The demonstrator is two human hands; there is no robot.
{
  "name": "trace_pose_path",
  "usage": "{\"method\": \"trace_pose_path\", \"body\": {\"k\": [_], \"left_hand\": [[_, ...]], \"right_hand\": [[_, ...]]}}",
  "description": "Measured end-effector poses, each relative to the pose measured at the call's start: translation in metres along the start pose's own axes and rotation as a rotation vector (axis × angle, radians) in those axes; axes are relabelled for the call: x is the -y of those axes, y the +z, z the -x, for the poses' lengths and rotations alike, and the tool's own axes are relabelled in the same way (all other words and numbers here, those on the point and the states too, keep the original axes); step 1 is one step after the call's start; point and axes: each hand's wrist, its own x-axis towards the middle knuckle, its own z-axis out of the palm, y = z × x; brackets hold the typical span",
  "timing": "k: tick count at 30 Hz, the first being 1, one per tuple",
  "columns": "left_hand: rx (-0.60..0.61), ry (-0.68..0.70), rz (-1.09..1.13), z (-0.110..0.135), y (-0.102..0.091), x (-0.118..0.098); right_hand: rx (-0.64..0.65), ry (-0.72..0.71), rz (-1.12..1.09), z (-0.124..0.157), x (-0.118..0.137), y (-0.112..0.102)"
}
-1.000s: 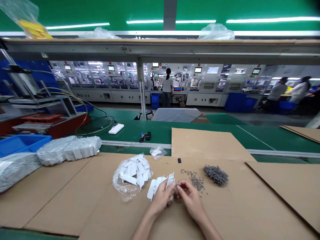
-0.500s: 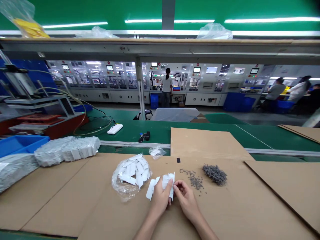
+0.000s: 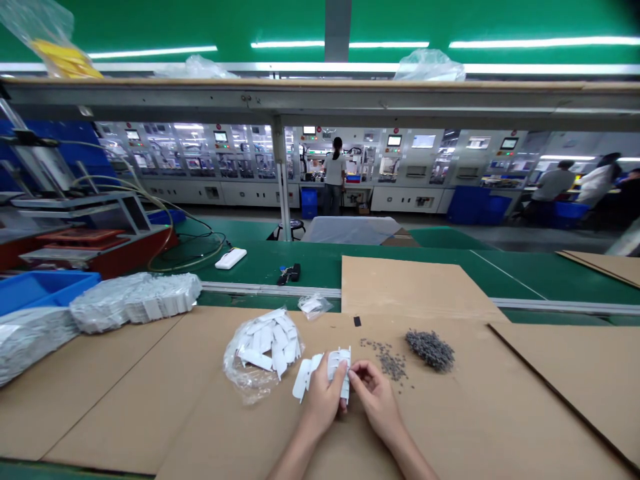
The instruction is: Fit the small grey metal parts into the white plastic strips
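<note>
My left hand (image 3: 323, 393) is closed around white plastic parts (image 3: 339, 362), with the thumb lying across their ribbed face. More white flat pieces (image 3: 302, 379) show to the left of that hand, touching or close to it. My right hand (image 3: 376, 397) has thumb and index finger pinched at the right edge of the held part; anything between those fingertips is too small to make out. To the right lie a scatter of small grey pieces (image 3: 393, 363) and a dense heap of the same grey pieces (image 3: 431, 349). A clear bag of white plastic pieces (image 3: 270, 340) lies open at the left.
Cardboard sheets (image 3: 200, 400) cover the bench. A small bag (image 3: 314, 305), a black tab (image 3: 357, 321) and keys (image 3: 289, 273) lie beyond my hands. Wrapped white stacks (image 3: 135, 300) and a blue bin (image 3: 50, 288) stand left, near a press machine (image 3: 75, 220). Several people work behind.
Both hands stay in nearly the same place. The left hand has tilted the white part slightly, showing more of its ribbed face; the right fingertips remain at its edge.
</note>
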Motion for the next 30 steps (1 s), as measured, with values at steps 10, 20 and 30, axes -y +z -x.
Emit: {"method": "trace_pose_path", "body": {"k": [10, 20, 30], "left_hand": [[0.01, -0.019, -0.01, 0.0, 0.0, -0.003], [-0.103, -0.008, -0.088, -0.002, -0.004, 0.002], [-0.027, 0.01, -0.044, -0.002, -0.003, 0.004]], "right_hand": [[-0.074, 0.039, -0.129, -0.004, 0.0, -0.002], [0.107, 0.153, -0.214, -0.001, 0.006, 0.003], [0.106, 0.334, -0.485, -0.002, -0.007, -0.004]]}}
